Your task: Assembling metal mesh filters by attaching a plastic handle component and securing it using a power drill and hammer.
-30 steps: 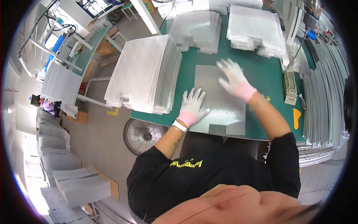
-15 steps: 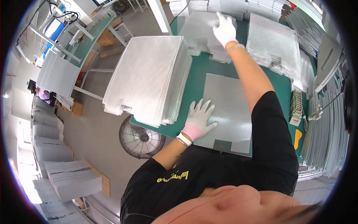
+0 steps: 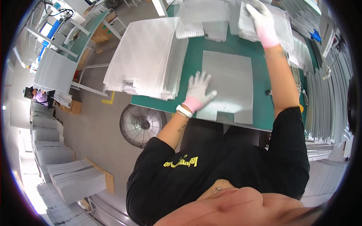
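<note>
A flat grey mesh sheet [image 3: 230, 83] with a notch in its near edge lies on the green table [image 3: 194, 52]. My left hand [image 3: 198, 92], in a white glove with a pink cuff, rests on its left edge, fingers spread. At the back, my gloved right hand [image 3: 264, 26] reaches far forward with bent fingers, closed at the right side of another notched mesh sheet [image 3: 190, 22]. That sheet looks raised above the back middle pile [image 3: 217, 32]. The fingertips lie near the picture's upper rim, so the exact grip is partly hidden.
A tall stack of mesh sheets [image 3: 141, 52] stands at the table's left, another stack [image 3: 284, 28] at the back right. Behind my right forearm are small metal parts [image 3: 295, 77]. A floor fan [image 3: 145, 124] stands left of me; a person [image 3: 39, 96] is far left.
My right hand has moved right and its fingers have closed. The back middle sheet now reaches farther right and looks lifted. My left hand stays on the near sheet; the whole view has shifted.
</note>
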`<state>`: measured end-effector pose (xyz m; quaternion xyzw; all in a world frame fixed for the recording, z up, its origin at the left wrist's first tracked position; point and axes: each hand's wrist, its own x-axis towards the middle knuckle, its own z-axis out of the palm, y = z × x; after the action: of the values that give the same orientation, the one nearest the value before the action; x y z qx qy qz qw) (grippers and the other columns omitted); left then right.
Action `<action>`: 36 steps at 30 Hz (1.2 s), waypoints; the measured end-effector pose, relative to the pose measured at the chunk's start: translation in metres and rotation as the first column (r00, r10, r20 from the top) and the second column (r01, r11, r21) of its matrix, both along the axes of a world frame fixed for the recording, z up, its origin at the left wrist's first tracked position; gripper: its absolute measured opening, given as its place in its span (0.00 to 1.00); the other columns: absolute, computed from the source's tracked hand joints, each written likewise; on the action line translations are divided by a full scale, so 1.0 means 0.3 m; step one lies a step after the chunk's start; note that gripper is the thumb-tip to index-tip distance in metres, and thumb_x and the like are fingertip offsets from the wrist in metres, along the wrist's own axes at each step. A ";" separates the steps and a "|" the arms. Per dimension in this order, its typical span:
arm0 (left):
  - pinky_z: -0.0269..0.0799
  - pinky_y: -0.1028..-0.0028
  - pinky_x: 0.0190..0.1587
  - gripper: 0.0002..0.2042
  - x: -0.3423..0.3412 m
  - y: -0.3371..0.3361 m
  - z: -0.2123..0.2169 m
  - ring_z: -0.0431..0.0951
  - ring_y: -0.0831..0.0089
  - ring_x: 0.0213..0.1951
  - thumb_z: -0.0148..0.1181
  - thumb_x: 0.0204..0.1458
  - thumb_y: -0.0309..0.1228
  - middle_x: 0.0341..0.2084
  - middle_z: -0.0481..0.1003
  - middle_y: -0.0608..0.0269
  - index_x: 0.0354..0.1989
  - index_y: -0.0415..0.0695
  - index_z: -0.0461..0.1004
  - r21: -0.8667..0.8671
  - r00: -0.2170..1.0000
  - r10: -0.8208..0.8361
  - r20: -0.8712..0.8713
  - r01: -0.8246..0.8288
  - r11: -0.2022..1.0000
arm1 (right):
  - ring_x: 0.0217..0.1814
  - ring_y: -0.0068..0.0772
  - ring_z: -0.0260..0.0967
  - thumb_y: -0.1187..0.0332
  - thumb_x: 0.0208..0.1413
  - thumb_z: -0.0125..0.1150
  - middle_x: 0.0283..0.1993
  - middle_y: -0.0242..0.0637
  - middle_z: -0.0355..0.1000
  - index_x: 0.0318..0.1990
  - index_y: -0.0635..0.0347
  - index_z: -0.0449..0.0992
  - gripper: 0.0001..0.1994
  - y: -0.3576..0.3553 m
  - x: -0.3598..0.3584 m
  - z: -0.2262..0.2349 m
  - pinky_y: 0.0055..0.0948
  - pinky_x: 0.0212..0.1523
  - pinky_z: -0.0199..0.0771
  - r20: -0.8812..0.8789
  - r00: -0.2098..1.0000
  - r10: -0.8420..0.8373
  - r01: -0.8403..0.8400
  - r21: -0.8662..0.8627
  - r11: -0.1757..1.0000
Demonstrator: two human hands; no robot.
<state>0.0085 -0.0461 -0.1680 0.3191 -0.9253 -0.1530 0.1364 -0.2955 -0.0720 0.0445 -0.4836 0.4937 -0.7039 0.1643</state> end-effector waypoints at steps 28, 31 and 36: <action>0.76 0.63 0.54 0.38 0.086 0.181 0.051 0.78 0.50 0.53 0.67 0.52 0.36 0.57 0.73 0.40 0.69 0.33 0.59 0.195 0.953 0.274 -0.131 -0.246 0.949 | 0.62 0.49 0.71 0.61 0.53 0.68 0.62 0.47 0.71 0.59 0.56 0.75 0.25 0.768 0.289 -0.664 0.38 0.61 0.72 -0.636 0.769 -0.069 0.493 0.521 0.697; 0.76 0.62 0.52 0.38 0.090 0.180 0.041 0.79 0.50 0.51 0.67 0.52 0.36 0.55 0.74 0.41 0.70 0.33 0.59 0.198 0.947 0.272 -0.173 -0.237 0.951 | 0.63 0.49 0.70 0.61 0.53 0.69 0.63 0.46 0.70 0.59 0.55 0.74 0.25 0.776 0.289 -0.680 0.38 0.61 0.73 -0.658 0.750 -0.071 0.515 0.513 0.686; 0.77 0.62 0.51 0.39 0.092 0.182 0.040 0.79 0.50 0.49 0.68 0.51 0.37 0.53 0.75 0.43 0.70 0.34 0.58 0.119 0.955 0.251 -0.155 -0.235 0.965 | 0.65 0.50 0.68 0.61 0.52 0.69 0.64 0.47 0.68 0.59 0.55 0.74 0.26 0.778 0.292 -0.680 0.38 0.61 0.73 -0.650 0.757 -0.064 0.496 0.507 0.705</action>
<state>0.0362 0.0086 -0.1561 0.4228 -0.8554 -0.2071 0.2161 -0.2079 0.1614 -0.1595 -0.5016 0.8036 -0.3171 0.0458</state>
